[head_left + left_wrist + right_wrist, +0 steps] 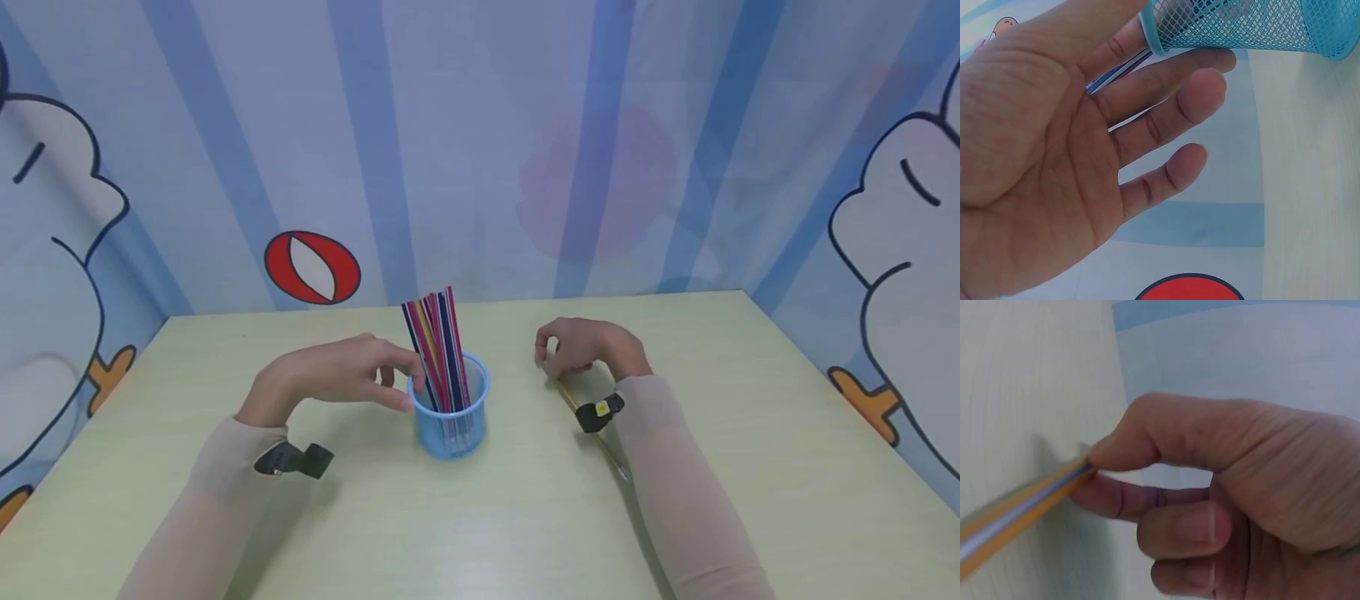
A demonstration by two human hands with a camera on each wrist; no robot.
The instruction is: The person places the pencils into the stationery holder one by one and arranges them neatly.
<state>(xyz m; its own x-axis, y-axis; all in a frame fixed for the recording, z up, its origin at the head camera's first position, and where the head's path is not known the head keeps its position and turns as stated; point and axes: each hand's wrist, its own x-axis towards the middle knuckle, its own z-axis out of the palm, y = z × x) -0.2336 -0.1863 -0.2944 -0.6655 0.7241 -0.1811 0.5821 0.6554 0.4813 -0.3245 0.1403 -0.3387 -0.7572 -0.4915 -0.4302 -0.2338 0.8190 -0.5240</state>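
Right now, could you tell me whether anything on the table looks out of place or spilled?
Only one pencil is outside the blue mesh cup; the right hand pinches its end. Nothing is spilled; the cup stands upright.

The pen cup (450,421) looks like blue mesh, a fine open grid with a smooth solid rim; can't tell if it's coated metal or plastic. The pencils (438,350) standing in it have glossy, smooth painted stripes. The one pencil (1019,509) pinched in the right hand (588,348) has that same slick lacquered look, yellow with a pale stripe. The surface (750,467) is a pale green-yellow top, matt with a faint soft sheen, smooth, maybe a light grain. The backdrop (480,150) behind reads as printed sheet, flat and mostly matt. The sleeves (675,492) on both arms look like thin, smooth, stretchy cloth. The left hand (337,379) sits bare beside the mesh.
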